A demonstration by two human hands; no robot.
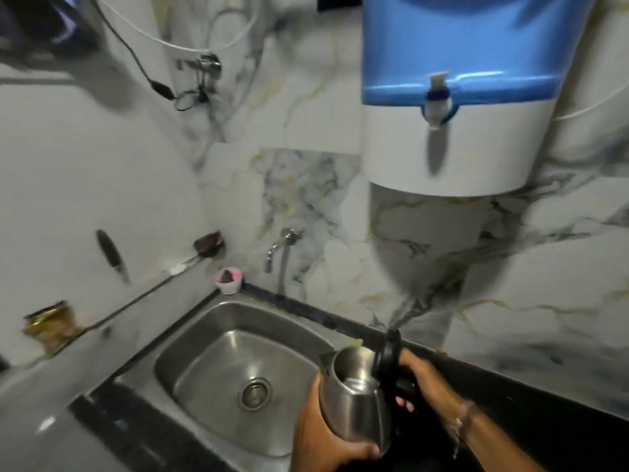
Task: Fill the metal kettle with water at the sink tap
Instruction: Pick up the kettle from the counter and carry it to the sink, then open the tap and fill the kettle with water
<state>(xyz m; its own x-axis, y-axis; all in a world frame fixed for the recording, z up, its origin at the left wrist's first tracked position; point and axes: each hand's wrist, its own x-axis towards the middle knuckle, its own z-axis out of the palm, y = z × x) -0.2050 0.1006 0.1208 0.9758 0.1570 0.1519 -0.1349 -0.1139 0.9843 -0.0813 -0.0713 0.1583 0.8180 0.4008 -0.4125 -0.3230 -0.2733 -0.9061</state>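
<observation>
The metal kettle (pixel 354 400) is held over the right edge of the steel sink (pixel 200 338), tilted, with its black lid (pixel 388 352) flipped up. My left hand (pixel 323 437) cups the kettle's body from below. My right hand (pixel 422 379) grips its black handle. The sink tap (pixel 277 248) sticks out of the marble wall behind the sink, well to the upper left of the kettle. No water is visibly running.
A blue and white water purifier (pixel 459 97) with a small spout (pixel 437 103) hangs on the wall above the kettle. A pink cup (pixel 228 280) stands at the sink's back corner. A black countertop (pixel 510 396) runs to the right. Cables hang at the upper left.
</observation>
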